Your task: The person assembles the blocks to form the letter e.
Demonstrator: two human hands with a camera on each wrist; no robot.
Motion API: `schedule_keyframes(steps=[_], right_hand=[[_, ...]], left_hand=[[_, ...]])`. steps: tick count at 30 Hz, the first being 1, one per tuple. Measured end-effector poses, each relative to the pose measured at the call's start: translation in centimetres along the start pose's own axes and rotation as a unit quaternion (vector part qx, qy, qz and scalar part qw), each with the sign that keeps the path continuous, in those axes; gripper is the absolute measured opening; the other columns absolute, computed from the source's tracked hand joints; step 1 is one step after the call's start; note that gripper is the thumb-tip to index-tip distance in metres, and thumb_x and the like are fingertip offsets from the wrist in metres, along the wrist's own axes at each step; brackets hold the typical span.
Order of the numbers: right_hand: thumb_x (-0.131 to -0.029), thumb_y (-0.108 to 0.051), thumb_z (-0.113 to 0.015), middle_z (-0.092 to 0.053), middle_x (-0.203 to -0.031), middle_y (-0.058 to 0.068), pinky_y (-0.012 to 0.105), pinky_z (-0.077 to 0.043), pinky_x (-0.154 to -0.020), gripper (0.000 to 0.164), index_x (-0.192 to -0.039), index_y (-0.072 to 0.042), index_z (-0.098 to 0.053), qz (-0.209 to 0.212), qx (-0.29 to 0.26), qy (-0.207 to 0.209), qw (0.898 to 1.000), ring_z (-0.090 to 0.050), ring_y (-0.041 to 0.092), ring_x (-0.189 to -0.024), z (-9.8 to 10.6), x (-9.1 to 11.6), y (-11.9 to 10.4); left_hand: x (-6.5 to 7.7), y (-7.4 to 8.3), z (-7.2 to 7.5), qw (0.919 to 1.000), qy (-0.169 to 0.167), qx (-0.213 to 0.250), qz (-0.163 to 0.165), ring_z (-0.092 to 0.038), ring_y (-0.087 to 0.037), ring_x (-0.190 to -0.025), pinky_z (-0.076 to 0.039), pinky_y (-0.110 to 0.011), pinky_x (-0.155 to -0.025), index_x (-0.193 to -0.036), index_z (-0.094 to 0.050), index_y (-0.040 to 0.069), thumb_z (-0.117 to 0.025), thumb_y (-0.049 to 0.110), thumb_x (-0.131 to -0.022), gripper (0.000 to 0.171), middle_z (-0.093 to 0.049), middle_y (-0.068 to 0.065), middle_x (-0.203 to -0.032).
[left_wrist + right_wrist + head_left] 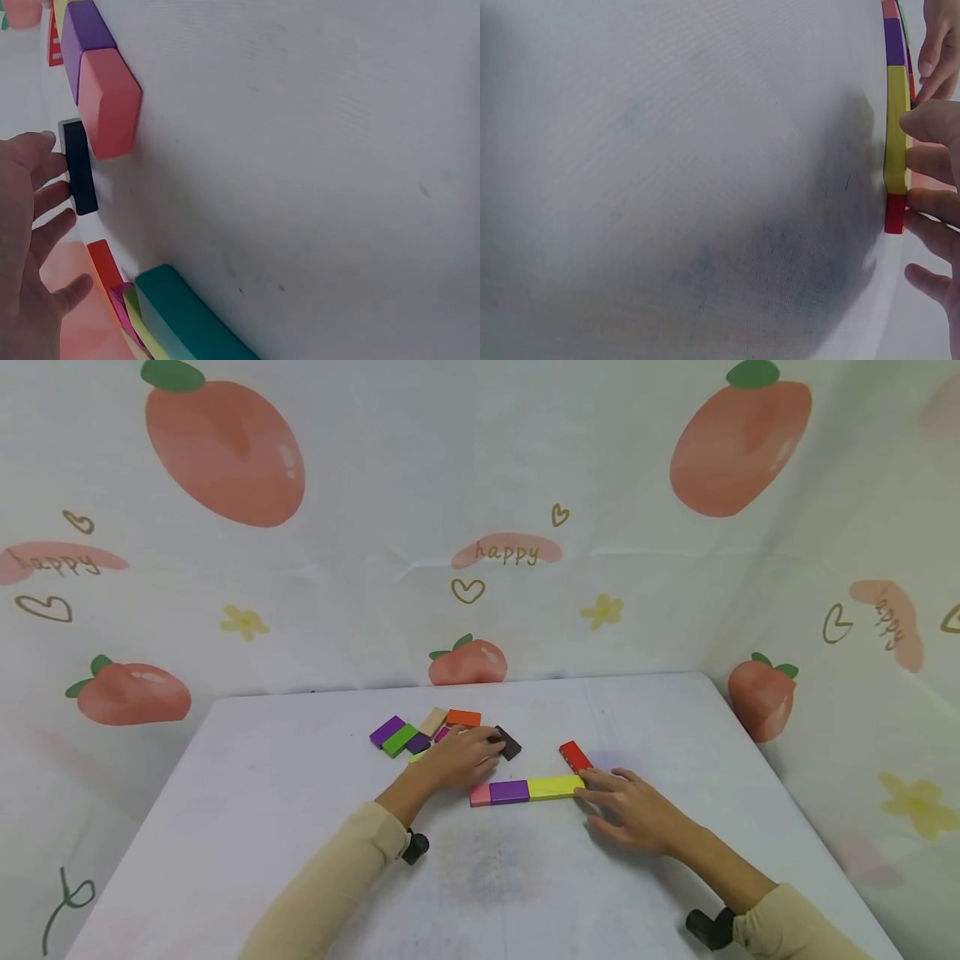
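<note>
My left hand [467, 755] reaches over the table with its fingers at a black block [509, 743]. In the left wrist view the fingertips lie along one side of the black block [79, 166], spread rather than curled around it. A row of flat blocks stretches between the hands: pink [480, 795], purple [509, 792] and yellow [555, 787]. My right hand [637, 810] touches the yellow block's right end with extended fingers. Angled away from that end is a red block [574, 756], with right fingertips beside it in the right wrist view.
Left of the left hand lies a loose cluster of blocks: purple [387, 732], green [401, 741], tan [433, 722], orange [463, 718] and others partly hidden. A teal block [176, 319] shows in the left wrist view. A printed cloth [360, 560] hangs behind the white table [247, 827].
</note>
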State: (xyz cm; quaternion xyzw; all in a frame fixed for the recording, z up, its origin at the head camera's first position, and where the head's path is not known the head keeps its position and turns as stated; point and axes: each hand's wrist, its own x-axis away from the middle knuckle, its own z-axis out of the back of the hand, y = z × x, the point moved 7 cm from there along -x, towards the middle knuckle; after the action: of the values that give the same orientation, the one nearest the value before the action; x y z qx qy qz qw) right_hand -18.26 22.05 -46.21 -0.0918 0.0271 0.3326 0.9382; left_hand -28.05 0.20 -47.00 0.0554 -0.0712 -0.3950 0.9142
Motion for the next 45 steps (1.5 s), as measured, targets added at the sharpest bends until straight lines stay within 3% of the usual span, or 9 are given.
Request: schedule_keyframes(steps=[13, 32, 45], right_hand=[[-0.086, -0.028, -0.075, -0.062, -0.135, 0.014, 0.059, -0.046, -0.100, 0.039, -0.121, -0.011, -0.073, 0.008, 0.000, 0.004, 1.000, -0.062, 0.030, -0.119, 0.0, -0.2, 0.1], [-0.085, -0.028, -0.076, -0.064, -0.131, 0.013, 0.057, -0.048, -0.097, 0.036, -0.117, -0.012, -0.075, 0.011, 0.002, 0.018, 1.000, -0.062, 0.030, -0.117, -0.1, -0.3, 0.2], [-0.085, -0.028, -0.076, -0.064, -0.130, 0.012, 0.054, -0.050, -0.095, 0.035, -0.116, -0.014, -0.076, 0.002, 0.005, 0.025, 1.000, -0.062, 0.029, -0.116, 0.0, -0.2, 0.3]], left_hand=[[-1.7, 1.4, 0.0, 0.9998, -0.014, 0.012, 0.004, -0.040, -0.022, -0.142, -0.033, -0.052, -0.114, -0.144, -0.054, 0.015, -0.051, 0.030, -0.104, 0.043, -0.048, -0.005, -0.151], [-4.2, 3.1, -1.0, 0.9976, -0.041, 0.009, 0.055, -0.031, -0.018, -0.147, -0.030, -0.044, -0.117, -0.153, -0.040, 0.018, -0.044, 0.034, -0.106, 0.050, -0.035, -0.004, -0.160], [-5.1, 3.7, -1.4, 0.9965, -0.050, 0.033, 0.058, -0.028, -0.017, -0.148, -0.030, -0.042, -0.117, -0.155, -0.037, 0.019, -0.047, 0.038, -0.105, 0.055, -0.030, -0.003, -0.162]])
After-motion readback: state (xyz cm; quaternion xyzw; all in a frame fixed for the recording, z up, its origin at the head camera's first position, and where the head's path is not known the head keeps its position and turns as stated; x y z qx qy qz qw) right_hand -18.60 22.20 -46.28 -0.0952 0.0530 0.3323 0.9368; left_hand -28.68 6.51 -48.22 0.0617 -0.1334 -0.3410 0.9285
